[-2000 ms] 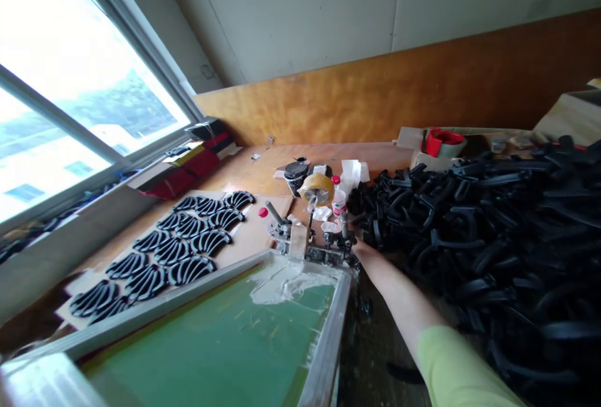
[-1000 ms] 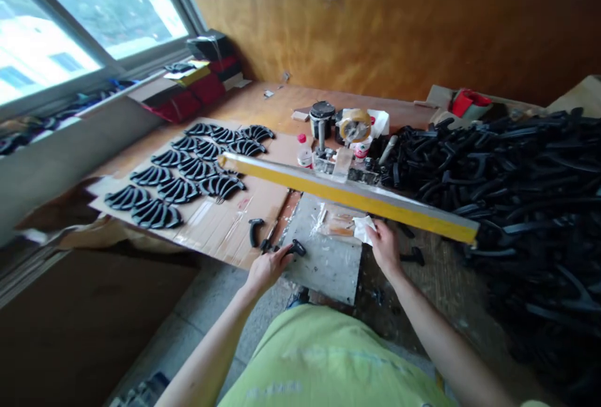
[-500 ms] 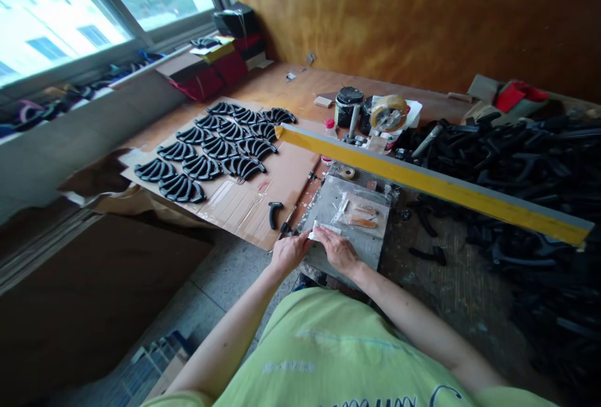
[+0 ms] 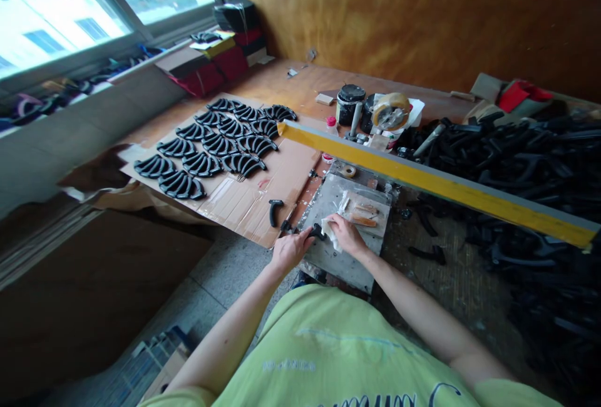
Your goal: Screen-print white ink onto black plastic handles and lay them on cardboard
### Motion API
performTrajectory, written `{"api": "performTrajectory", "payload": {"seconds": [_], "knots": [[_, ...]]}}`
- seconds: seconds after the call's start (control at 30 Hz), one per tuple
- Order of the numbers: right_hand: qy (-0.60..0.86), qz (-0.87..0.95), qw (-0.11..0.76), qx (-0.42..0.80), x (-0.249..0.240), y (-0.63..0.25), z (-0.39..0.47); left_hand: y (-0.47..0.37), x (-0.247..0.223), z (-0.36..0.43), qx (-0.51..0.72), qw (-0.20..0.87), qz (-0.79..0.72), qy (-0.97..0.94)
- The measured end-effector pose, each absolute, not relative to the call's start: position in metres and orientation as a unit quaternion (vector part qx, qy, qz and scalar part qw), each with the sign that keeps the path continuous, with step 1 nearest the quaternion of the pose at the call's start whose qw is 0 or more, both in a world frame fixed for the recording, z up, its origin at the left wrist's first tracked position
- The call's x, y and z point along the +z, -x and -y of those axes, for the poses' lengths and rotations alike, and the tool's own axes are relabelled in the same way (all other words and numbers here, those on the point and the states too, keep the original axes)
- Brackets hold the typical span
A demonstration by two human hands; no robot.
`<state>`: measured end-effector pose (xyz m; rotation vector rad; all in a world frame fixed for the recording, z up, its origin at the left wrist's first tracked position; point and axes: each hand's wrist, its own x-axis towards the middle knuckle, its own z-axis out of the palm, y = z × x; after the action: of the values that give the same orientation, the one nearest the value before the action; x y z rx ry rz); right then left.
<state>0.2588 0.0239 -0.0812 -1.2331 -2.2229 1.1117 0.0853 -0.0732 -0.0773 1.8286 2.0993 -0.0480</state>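
Over the near left edge of a grey metal plate (image 4: pixel 345 266), my left hand (image 4: pixel 290 252) grips a small black handle-like part (image 4: pixel 317 231). My right hand (image 4: pixel 346 235) is closed on a crumpled white cloth (image 4: pixel 331 235), just right of that part. Another black curved part (image 4: pixel 275 212) lies on the cardboard sheet (image 4: pixel 244 222), left of my hands. Orange-brown sticks (image 4: pixel 364 220) rest on a clear film on the plate, beyond my right hand.
Rows of black parts (image 4: pixel 201 164) cover the cardboard. A long yellow-and-grey bar (image 4: pixel 422 183) crosses the bench above the plate. Black jars (image 4: pixel 350 103) and a tape roll (image 4: pixel 392 111) stand behind. A large heap of black parts (image 4: pixel 526 163) fills the right side.
My right hand has moved slightly right and up with the white cloth, which is now bunched. The black part in my left hand has come into view.
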Motion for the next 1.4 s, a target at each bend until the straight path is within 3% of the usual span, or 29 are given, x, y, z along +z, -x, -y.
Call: {"api": "performTrajectory", "payload": {"seconds": [0.23, 0.5, 0.77, 0.97, 1.17, 1.4], "knots": [[0.505, 0.786, 0.05, 0.354, -0.085, -0.228, -0.033, -0.087, -0.074, 0.072, -0.056, 0.164, -0.74, -0.65], [0.476, 0.81, -0.071, 0.334, -0.073, -0.281, -0.013, -0.086, -0.077, 0.072, -0.046, 0.162, -0.74, -0.652], [0.526, 0.714, 0.04, 0.461, -0.067, -0.367, -0.035, -0.085, -0.076, 0.072, -0.058, 0.17, -0.74, -0.648], [0.441, 0.776, 0.193, 0.408, -0.065, -0.32, -0.039, -0.085, -0.079, 0.071, -0.061, 0.165, -0.742, -0.647], [0.316, 0.921, 0.095, 0.207, -0.082, -0.261, -0.025, -0.088, -0.077, 0.071, -0.062, 0.174, -0.749, -0.636], [0.243, 0.956, 0.02, 0.166, -0.089, -0.295, -0.005, -0.088, -0.077, 0.071, -0.059, 0.169, -0.755, -0.631]]}}
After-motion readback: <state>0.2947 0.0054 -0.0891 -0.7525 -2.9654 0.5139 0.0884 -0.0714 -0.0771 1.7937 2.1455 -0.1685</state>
